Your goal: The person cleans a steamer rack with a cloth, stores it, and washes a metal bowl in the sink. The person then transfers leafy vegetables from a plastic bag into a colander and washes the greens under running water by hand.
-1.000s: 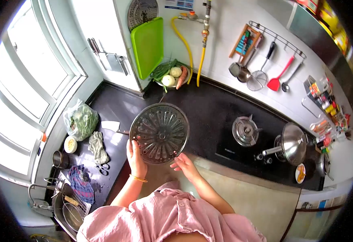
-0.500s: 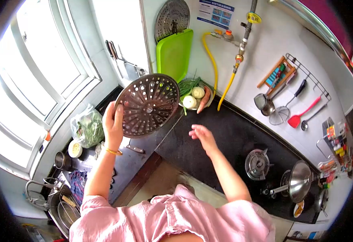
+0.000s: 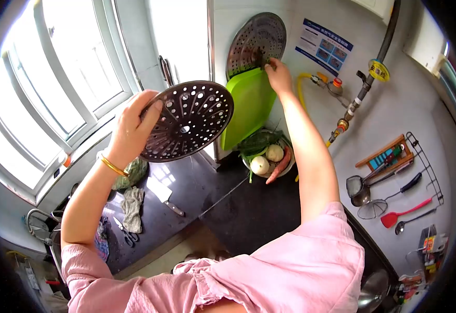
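My left hand grips the left rim of a dark round perforated steamer plate, which is raised and tilted above the counter. My right hand reaches up to the top corner of a green board, its fingers closed round that corner near the hook. A second perforated disc hangs on the wall just behind and above the board. Below the board sits a bowl of vegetables, with a white onion-like one and a carrot.
On the dark counter lie a cleaver, a grey cloth and scissors. A yellow gas hose and pipe run up the wall. Utensils, including a red spatula, hang at the right.
My right hand has moved up from over the counter to the green board's top corner. The steamer plate remains in my left hand, now tilted more. The view has turned towards the corner.
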